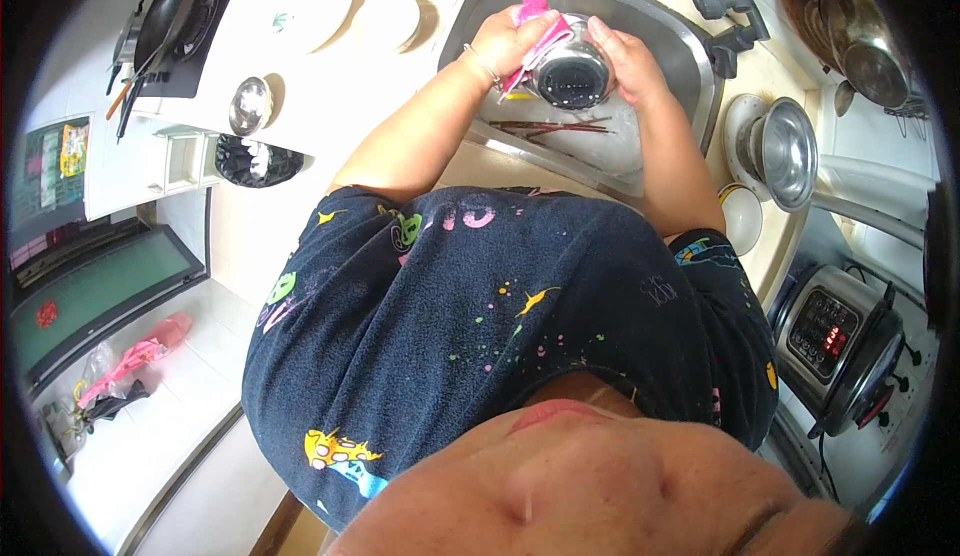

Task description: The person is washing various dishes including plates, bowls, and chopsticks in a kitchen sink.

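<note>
My left hand [510,40] holds a pink and white cloth [545,44] against the side of a shiny metal bowl [574,80]. On the bowl's other side, my right hand [630,61] grips its wall with the thumb near the rim. The bowl is tilted above the stainless steel sink [667,38], and its round dark face shows small light reflections. Beneath it in the sink lie several brown chopsticks [555,127]. A small yellow thing [519,95], partly hidden by the bowl and cloth, shows beside them.
Right of the sink stand a metal basin [793,154] on a plate and a white bowl [742,220]. A grey faucet [726,12] is at the sink's back right. Leftward are a small steel bowl [250,106], a black wok [166,20] and a black-lined bin [255,162]. An electric pressure cooker [832,346] stands right.
</note>
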Tool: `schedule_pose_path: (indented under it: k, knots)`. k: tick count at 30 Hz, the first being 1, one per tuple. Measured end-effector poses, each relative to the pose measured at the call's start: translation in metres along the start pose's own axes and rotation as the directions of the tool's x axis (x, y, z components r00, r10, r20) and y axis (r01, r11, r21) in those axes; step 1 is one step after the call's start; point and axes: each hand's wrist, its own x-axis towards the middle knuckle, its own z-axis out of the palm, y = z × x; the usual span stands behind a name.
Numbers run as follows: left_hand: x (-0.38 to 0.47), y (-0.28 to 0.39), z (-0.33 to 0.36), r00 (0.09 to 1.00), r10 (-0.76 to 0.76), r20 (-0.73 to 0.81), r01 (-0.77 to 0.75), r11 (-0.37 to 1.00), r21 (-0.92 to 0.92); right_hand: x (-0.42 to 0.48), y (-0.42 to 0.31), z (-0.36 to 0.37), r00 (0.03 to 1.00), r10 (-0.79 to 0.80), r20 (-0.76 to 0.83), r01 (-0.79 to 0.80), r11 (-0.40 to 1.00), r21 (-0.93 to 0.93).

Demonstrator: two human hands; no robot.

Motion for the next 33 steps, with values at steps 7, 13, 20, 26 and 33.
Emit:
schedule_pose_path:
  k: [7, 13, 20, 26, 33]
  knots:
    - [0.004, 0.012, -0.002, 0.965, -0.106, -0.241, -0.029, 0.868, -0.496, 0.0, 0.028, 0.018, 0.994, -0.094, 0.059, 0.03, 0.741, 0.671]
    - [-0.008, -0.01, 0.01, 0.95, -0.027, -0.311, -0.066, 0.956, -0.284, -0.006, 0.023, 0.038, 0.948, 0.108, -0.298, 0.148, 0.681, 0.717]
    - [-0.015, 0.002, 0.003, 0.997, 0.057, -0.05, -0.042, 0.964, 0.263, -0.009, 0.003, 0.013, 0.979, -0.146, -0.144, 0.083, 0.925, -0.372]
    - [-0.012, 0.003, 0.008, 0.979, 0.136, 0.149, -0.185, 0.903, 0.388, -0.003, 0.023, 0.019, 0.827, -0.525, -0.201, 0.435, 0.824, -0.363]
    - [-0.016, 0.008, -0.001, 0.991, 0.001, -0.132, -0.03, 0.976, -0.215, 0.005, 0.053, 0.012, 0.978, 0.039, -0.206, 0.097, 0.788, 0.608]
